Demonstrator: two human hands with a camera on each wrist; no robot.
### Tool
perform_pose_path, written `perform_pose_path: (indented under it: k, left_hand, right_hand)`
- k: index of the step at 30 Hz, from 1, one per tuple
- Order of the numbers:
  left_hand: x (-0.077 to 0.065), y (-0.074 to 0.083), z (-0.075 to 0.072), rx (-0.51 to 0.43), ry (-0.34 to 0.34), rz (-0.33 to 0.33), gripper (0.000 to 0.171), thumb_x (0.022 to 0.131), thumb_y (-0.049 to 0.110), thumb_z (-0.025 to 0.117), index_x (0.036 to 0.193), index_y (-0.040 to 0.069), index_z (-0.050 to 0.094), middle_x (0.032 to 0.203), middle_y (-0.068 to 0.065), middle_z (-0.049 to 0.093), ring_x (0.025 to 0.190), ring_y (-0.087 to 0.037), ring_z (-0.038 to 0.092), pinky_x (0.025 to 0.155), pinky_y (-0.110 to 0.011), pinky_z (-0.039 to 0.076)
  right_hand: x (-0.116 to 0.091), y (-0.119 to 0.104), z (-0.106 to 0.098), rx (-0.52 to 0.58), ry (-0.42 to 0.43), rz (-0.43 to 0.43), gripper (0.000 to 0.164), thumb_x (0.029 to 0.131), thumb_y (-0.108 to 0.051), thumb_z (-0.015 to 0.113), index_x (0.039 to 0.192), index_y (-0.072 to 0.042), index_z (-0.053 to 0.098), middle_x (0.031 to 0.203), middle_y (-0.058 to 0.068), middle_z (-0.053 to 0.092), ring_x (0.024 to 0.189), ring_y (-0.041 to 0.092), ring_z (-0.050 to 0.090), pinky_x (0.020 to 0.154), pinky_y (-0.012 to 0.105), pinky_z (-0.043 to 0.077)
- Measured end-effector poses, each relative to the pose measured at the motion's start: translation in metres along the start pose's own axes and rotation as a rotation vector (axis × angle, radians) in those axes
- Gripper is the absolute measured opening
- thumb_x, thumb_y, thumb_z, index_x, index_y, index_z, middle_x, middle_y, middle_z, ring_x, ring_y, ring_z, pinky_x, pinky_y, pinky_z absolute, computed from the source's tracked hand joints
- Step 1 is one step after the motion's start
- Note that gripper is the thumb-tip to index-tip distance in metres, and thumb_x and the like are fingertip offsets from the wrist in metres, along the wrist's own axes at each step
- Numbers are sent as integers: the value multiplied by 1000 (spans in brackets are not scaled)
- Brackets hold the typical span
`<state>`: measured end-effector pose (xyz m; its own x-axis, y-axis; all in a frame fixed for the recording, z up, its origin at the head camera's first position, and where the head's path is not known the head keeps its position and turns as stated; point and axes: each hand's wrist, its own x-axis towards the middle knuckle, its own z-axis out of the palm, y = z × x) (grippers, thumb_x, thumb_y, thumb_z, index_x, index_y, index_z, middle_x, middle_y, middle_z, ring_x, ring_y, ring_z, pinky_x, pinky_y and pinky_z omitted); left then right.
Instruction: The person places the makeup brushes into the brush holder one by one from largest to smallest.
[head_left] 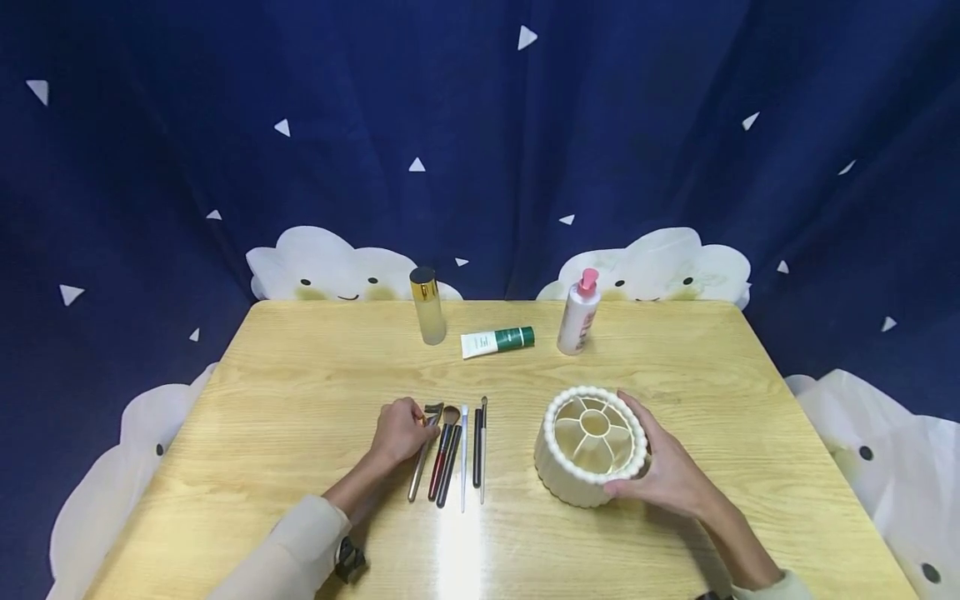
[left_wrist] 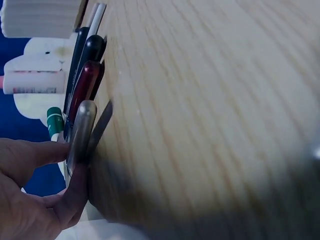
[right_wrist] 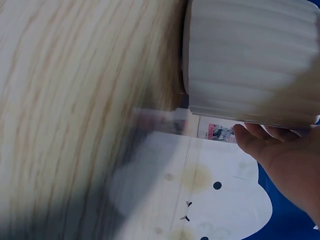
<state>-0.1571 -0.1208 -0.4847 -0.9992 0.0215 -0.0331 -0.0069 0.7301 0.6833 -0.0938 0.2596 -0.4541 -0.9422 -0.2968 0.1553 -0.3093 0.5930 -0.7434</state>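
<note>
My left hand pinches a metallic-handled makeup brush near its upper end, at the left of a row of brushes. In the left wrist view, thumb and fingers meet around its handle. Beside it lie a red-handled makeup brush, a black one, a pale slim one and a couple more. My right hand grips the side of a cream ribbed brush holder, thumb at the beaded rim. Its round top is divided into several compartments, with no brushes visible inside.
Toward the back of the wooden table stand a gold-collared bottle and a pink-topped pump bottle. A green-and-white tube lies between them. A dark blue curtain hangs behind the table.
</note>
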Motion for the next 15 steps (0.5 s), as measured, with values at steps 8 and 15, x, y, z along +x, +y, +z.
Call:
perform_pose_path:
  k: [8, 15]
  left_hand:
    - [3, 2, 0, 9, -31, -41, 14, 66, 8, 74, 67, 5, 61, 64, -5, 61, 59, -17, 52, 52, -23, 41]
    - [9, 0, -7, -1, -9, -19, 8, 67, 8, 68, 73, 4, 65, 63, -2, 59, 61, -15, 52, 55, -24, 42]
  right_hand:
    - [-4, 2, 2, -2, -3, 14, 128, 50, -31, 92, 152, -20, 16, 146, 18, 40, 124, 40, 46, 99, 67, 33]
    - [1, 3, 1, 28, -8, 6, 127, 50, -29, 92, 152, -17, 16, 146, 17, 40, 126, 41, 45, 100, 68, 32]
